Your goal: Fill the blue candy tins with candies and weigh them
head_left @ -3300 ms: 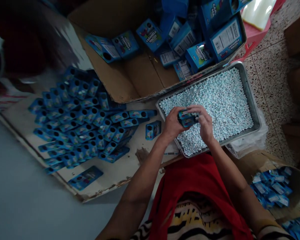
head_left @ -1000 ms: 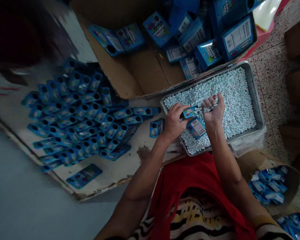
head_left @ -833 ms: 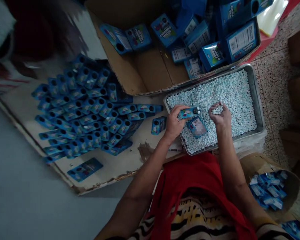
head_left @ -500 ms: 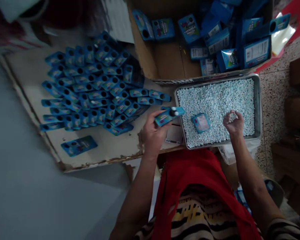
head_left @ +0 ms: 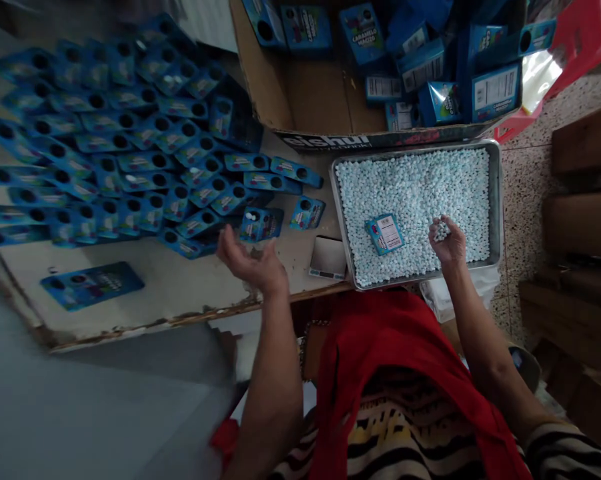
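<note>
Left hand has its fingers spread wide; a blue box sits on the table just beyond the gap between fingers and thumb, contact undeterminable. Right hand curls around candies over the tray.

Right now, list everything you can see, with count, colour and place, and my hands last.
Candy boxes: dozens, blue, crowded on the table
Table: 1, off-white, left and centre
Flat box: 1, blue, near the table's front edge
Scale: 1, grey, left of the tray
Tray: 1, metal grey, below the carton
Candies: countless, white and pale blue, in the tray
Single box: 1, blue, on the candies
Carton: 1, brown, top centre
Boxes inside: about a dozen, blue, in the carton
Cardboard boxes: several, brown, far right
Plastic bag: 1, clear, at the tray's front edge
Apron: 1, red, on you
Left hand: 1, open, by the candy boxes
Right hand: 1, curled around candies, over the tray
</note>
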`<state>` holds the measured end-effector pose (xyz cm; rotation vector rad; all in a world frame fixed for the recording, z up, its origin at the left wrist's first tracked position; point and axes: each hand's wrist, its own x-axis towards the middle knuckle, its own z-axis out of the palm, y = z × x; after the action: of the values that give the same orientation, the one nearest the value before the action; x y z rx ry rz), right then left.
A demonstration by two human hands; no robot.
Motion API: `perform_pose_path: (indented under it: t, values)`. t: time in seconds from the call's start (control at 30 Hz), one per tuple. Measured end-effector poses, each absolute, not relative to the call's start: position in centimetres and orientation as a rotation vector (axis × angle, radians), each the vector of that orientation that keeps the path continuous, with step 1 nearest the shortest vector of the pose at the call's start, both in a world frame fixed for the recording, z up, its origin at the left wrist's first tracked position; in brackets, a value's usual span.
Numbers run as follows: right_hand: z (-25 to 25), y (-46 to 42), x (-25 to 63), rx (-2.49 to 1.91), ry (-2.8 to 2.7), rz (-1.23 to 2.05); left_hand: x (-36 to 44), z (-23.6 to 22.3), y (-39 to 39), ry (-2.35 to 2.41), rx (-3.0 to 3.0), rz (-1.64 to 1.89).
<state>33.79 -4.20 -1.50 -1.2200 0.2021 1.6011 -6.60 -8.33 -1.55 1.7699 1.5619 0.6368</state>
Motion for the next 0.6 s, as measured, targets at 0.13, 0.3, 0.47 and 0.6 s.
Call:
perform_pose_path:
  t: [0.13,0.3,0.47,0.6]
  values:
    - [-1.3,-4.1,34.0,-1.219,0.27,1.612,0.4,-1.6,-7.4,1.208,2.12,0.386]
    - [-2.0,-4.4,32.4,-1.249,0.419,1.791,4.8,-4.2,-3.3,0.755,2.34,0.139]
    - [-0.1,-4.9,31.3,-0.956,0.491,1.839,3.8,-4.3,1.2,0.803,2.066,0.352]
    - [3.3,-3.3,29.7,-0.876,0.294,1.708,4.7,-1.6,0.2,1.084,1.755,0.573]
